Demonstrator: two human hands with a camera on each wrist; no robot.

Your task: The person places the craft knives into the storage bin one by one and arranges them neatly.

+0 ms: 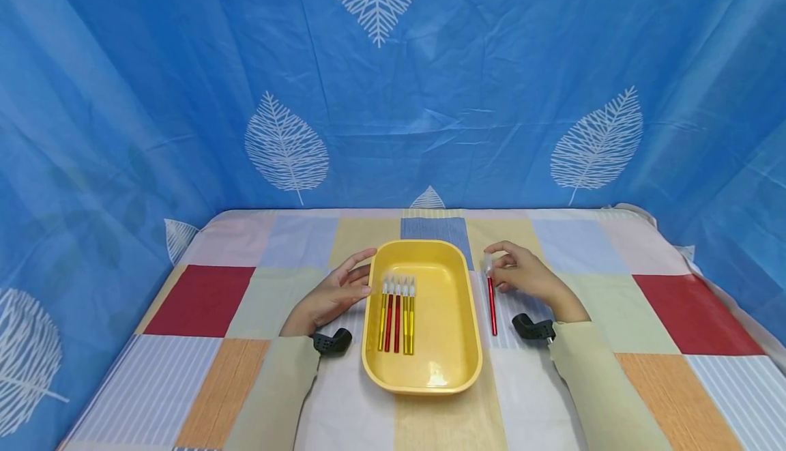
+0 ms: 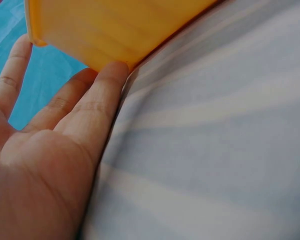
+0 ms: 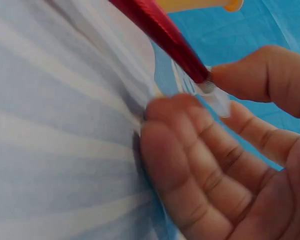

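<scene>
A yellow tray [image 1: 445,328] sits on the cloth between the hands. Several slim craft knives [image 1: 397,318], with red or gold handles and clear caps, lie side by side in its left half. My left hand [image 1: 334,297] touches the tray's left side with extended fingers; the left wrist view shows its fingertips against the tray wall [image 2: 105,35]. To the right of the tray, my right hand [image 1: 528,277] pinches a red craft knife [image 1: 492,308] by its capped end. In the right wrist view, the thumb lies at the clear cap [image 3: 217,100] and the handle points away.
A patchwork tablecloth [image 1: 663,308] covers the table. Blue curtains [image 1: 393,137] with white leaf prints hang behind and along both sides. Each wrist wears a black camera mount [image 1: 533,328].
</scene>
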